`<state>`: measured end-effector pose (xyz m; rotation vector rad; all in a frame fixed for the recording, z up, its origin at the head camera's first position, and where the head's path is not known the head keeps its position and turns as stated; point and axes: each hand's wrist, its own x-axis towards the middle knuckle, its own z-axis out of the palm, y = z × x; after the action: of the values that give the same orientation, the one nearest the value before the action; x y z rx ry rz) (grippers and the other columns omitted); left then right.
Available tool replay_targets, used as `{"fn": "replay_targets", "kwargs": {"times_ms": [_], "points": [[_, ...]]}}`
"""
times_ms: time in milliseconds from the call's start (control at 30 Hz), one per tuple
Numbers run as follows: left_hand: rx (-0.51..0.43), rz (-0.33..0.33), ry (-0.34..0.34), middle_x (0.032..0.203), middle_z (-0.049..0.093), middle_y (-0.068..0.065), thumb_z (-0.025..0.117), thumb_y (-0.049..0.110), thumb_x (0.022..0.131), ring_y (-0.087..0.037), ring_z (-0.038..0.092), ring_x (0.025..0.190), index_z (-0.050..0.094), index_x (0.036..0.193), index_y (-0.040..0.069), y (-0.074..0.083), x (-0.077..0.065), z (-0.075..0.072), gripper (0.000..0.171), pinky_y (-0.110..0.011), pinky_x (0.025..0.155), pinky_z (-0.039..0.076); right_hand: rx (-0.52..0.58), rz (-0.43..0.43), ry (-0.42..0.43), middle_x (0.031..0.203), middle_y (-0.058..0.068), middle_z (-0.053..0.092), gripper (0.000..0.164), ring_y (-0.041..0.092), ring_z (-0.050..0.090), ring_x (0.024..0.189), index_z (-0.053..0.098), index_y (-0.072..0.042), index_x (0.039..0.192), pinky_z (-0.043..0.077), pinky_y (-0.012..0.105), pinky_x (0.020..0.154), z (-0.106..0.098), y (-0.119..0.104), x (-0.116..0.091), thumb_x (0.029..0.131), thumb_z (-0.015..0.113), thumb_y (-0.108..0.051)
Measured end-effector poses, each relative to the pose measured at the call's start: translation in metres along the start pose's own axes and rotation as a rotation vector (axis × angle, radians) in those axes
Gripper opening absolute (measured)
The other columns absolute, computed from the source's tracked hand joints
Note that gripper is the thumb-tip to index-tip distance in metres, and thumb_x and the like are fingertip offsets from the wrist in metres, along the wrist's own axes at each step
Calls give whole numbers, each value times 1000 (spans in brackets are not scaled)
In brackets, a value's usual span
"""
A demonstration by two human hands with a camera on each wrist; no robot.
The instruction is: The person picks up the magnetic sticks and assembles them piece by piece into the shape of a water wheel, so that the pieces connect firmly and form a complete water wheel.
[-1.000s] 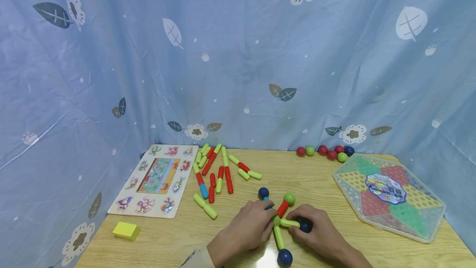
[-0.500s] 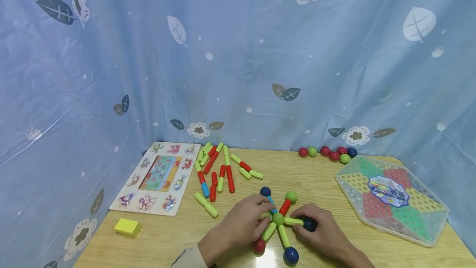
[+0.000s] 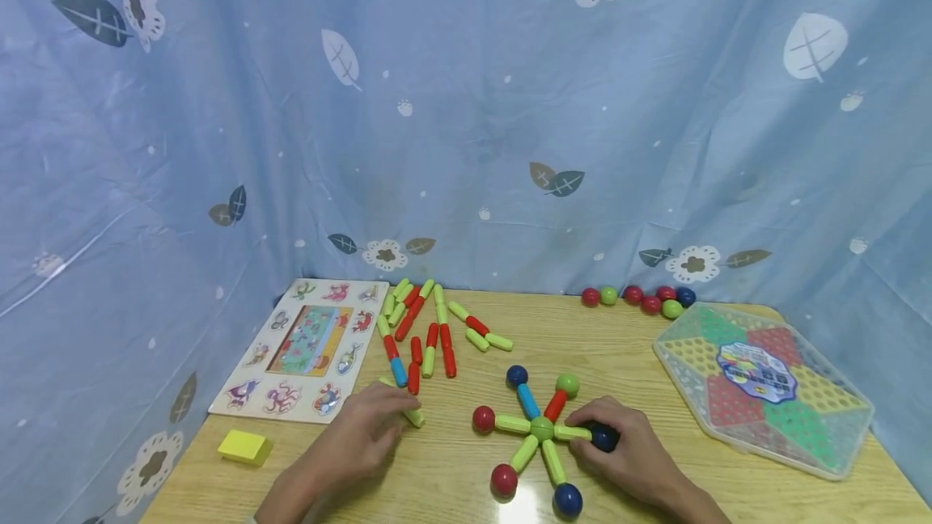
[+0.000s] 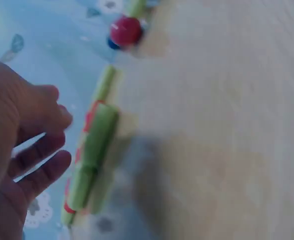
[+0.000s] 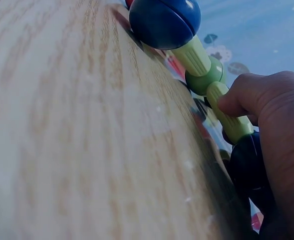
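Observation:
A star of magnetic rods and balls lies on the table, with a green hub ball (image 3: 542,428) at its middle. Several rods run outward from it, green, red and blue, each tipped by a ball. My right hand (image 3: 629,447) pinches the right-hand green rod (image 5: 229,117) between thumb and fingers, beside its navy end ball (image 5: 249,160). To the left, my left hand (image 3: 360,435) hovers at a pair of green rods (image 4: 92,160) joined end to end. Its fingers are spread and apart from the rods in the left wrist view; the head view shows it partly covering them.
Loose red, green and blue rods (image 3: 429,338) lie behind the left hand. Red, green and navy balls (image 3: 651,304) line the back edge. A Chinese checkers box (image 3: 764,390) is at right; a picture puzzle board (image 3: 338,358) and a yellow block (image 3: 245,448) are at left.
My left hand has left the star and moved left to the pair of green rods. A left-pointing green rod with a red ball now shows on the star. My right hand keeps its place.

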<state>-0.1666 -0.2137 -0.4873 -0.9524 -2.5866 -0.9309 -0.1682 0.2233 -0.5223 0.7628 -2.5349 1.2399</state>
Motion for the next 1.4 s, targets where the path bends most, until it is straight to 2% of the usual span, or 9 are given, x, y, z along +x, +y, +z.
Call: {"fn": "replay_targets", "kwargs": {"times_ms": [167, 300, 500, 600, 867, 967, 1133, 1300, 1400], "points": [[87, -50, -96, 126, 72, 4, 81, 3, 96, -14, 64, 112, 81, 121, 16, -4, -3, 9, 29, -35, 92, 60, 0, 1, -1, 107, -20, 76, 26, 3, 69, 98, 79, -33, 111, 53, 17, 91, 0, 1, 0, 93, 89, -15], [77, -91, -95, 119, 68, 8, 81, 10, 99, -11, 61, 108, 82, 113, 20, -8, 1, 12, 18, -32, 89, 59, -1, -1, 0, 107, -20, 76, 26, 3, 69, 98, 80, -33, 110, 53, 17, 91, 0, 2, 1, 93, 89, -15], [-16, -81, -105, 127, 70, -3, 77, -3, 98, -10, 64, 102, 80, 118, 14, -14, 1, 9, 26, -25, 80, 59, -7, 8, -7, 107, -21, 75, 28, 2, 69, 99, 79, -34, 111, 54, 18, 91, -2, 2, 1, 93, 89, -16], [-67, -108, -111, 129, 71, -5, 73, -7, 99, -13, 68, 105, 79, 119, 12, -16, 2, 8, 28, -25, 81, 60, -20, 17, -4, 108, -22, 75, 28, 2, 69, 100, 79, -35, 110, 55, 19, 91, -3, 3, 1, 92, 89, -16], [-187, -247, -92, 115, 73, 8, 72, 23, 107, -5, 65, 100, 75, 121, 19, -18, 10, 13, 15, -26, 83, 57, -31, 19, -6, 108, -22, 75, 27, 2, 69, 100, 79, -35, 110, 55, 19, 92, -5, 5, 1, 92, 89, -17], [-332, -370, -55, 111, 74, 5, 70, 28, 109, -7, 67, 99, 74, 125, 16, -9, 22, 21, 21, -24, 84, 58, -40, 31, -6, 108, -23, 75, 28, 2, 70, 100, 79, -37, 111, 55, 20, 92, -7, 5, 0, 93, 89, -17], [-658, -547, 41, 118, 75, -7, 72, 31, 108, -16, 71, 106, 73, 131, 7, 9, 61, 46, 33, -24, 91, 60, -32, 56, 2, 108, -23, 75, 28, 1, 69, 101, 79, -38, 111, 55, 20, 93, -8, 5, 0, 93, 89, -18], [-773, -586, 98, 116, 77, -11, 73, 29, 108, -15, 73, 101, 72, 131, 0, 17, 86, 78, 37, -23, 86, 62, 0, 44, -23, 108, -21, 75, 25, 3, 69, 101, 79, -36, 112, 55, 21, 93, -4, 5, -1, 95, 87, -19], [-730, -552, 82, 108, 79, -10, 74, 26, 107, -14, 73, 92, 74, 129, 1, 21, 92, 90, 34, -23, 81, 60, -4, 46, -33, 108, -22, 75, 25, 2, 69, 101, 78, -38, 112, 56, 22, 92, -3, 4, -1, 96, 87, -21]]}}
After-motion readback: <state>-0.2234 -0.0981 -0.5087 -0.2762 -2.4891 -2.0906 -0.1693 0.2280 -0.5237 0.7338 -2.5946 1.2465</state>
